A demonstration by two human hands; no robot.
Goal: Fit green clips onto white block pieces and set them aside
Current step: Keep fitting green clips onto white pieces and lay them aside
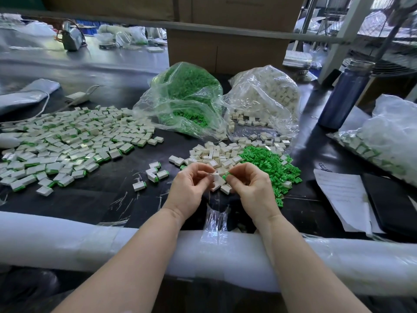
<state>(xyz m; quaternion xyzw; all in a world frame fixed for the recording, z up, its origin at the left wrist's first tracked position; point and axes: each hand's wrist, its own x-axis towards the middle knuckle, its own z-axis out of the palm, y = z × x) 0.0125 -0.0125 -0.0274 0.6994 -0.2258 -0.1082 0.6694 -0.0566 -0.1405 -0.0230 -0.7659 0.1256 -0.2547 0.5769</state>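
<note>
My left hand (190, 185) pinches a white block (215, 176) between thumb and fingers, just above the black table. My right hand (248, 184) pinches a green clip (226, 176) right beside the block, the two nearly touching. Behind the hands lies a loose heap of white blocks (216, 157), and to its right a heap of green clips (274, 167). A wide spread of finished blocks with green clips (67, 143) covers the left of the table, and a few finished ones (155, 172) lie close to my left hand.
A clear bag of green clips (187, 98) and a clear bag of white blocks (266, 96) stand at the back. A blue bottle (347, 96), another bag of pieces (383, 141), papers (343, 195) and a black notebook (392, 199) sit to the right. A padded white rail (90, 240) lines the table's near edge.
</note>
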